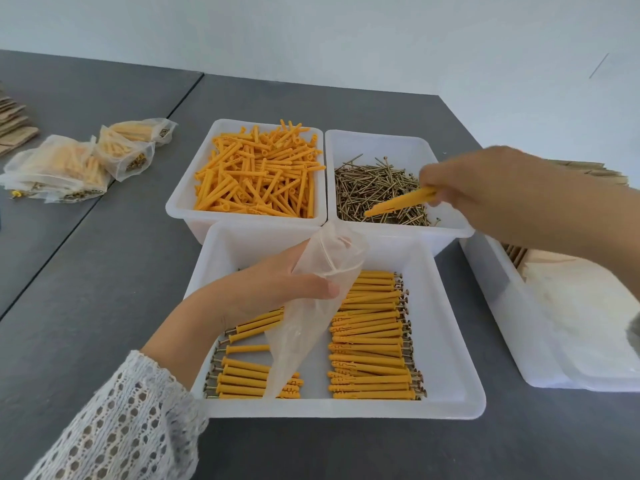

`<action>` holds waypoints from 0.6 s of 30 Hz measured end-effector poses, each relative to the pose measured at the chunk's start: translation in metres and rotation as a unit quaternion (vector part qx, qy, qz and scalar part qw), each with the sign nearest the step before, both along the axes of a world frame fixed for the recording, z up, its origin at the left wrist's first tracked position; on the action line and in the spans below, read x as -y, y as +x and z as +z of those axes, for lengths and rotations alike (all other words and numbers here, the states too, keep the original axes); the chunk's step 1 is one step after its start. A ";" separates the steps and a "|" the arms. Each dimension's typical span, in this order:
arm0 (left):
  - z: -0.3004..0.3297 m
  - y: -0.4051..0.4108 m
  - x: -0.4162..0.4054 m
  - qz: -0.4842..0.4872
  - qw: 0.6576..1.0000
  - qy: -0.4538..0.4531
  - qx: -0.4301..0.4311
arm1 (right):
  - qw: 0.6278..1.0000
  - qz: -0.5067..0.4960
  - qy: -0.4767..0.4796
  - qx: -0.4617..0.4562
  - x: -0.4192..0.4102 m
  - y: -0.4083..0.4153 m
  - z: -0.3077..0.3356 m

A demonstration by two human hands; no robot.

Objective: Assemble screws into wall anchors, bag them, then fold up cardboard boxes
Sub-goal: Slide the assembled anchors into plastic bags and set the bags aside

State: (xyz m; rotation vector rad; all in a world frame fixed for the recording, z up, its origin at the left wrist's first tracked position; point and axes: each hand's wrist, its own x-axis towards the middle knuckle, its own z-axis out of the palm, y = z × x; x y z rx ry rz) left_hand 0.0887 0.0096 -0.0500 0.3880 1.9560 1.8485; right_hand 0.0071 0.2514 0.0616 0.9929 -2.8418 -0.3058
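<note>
At the centre of the grey desk, three white trays sit packed together. The near tray holds assembled yellow anchors with screw heads showing, laid in two neat columns, the fuller one toward 3 o'clock. At 11 o'clock from it, a second tray is heaped with loose yellow wall anchors. At 1 o'clock, the third tray carries a tangle of brass-coloured screws.

The left hand, in a white lace sleeve, hovers over the near tray with its fingers and thumb curled round the neck of a clear plastic bag, whose mouth opens upward and whose body hangs down over the left column. The right hand reaches over the screw tray, its fingers closed on a small bunch of anchors that points toward 8 o'clock.

At 10 o'clock on the desk lie filled bags of anchors. At 3 o'clock stands another white bin with pale bags and flat cardboard inside, with more flat cardboard at the far left edge.
</note>
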 end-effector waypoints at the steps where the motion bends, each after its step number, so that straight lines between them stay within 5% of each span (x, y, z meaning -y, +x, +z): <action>1: 0.000 0.000 0.000 -0.002 1.000 0.002 0.003 | 0.999 0.026 0.013 -0.028 0.007 -0.001 -0.001; 4: -0.001 -0.002 0.000 -0.002 1.000 0.015 0.018 | 0.987 0.126 0.060 -0.082 0.035 0.004 -0.014; 6: -0.001 -0.002 0.001 -0.005 0.999 0.027 0.028 | 0.979 0.198 0.043 -0.028 0.053 0.006 -0.028; 10: 0.002 -0.002 0.003 0.027 0.996 0.070 0.050 | 0.937 0.226 -0.159 0.214 0.062 0.004 -0.033; 13: 0.003 -0.003 0.004 0.068 0.996 0.038 0.039 | 0.924 0.146 -0.280 0.215 0.046 -0.009 -0.037; 15: 0.002 -0.004 0.006 0.067 0.997 0.026 0.040 | 0.949 0.087 -0.233 0.194 0.034 -0.015 -0.050; 18: -0.001 -0.005 0.008 0.072 0.995 0.031 0.066 | 0.967 0.041 -0.033 0.248 0.024 -0.009 -0.091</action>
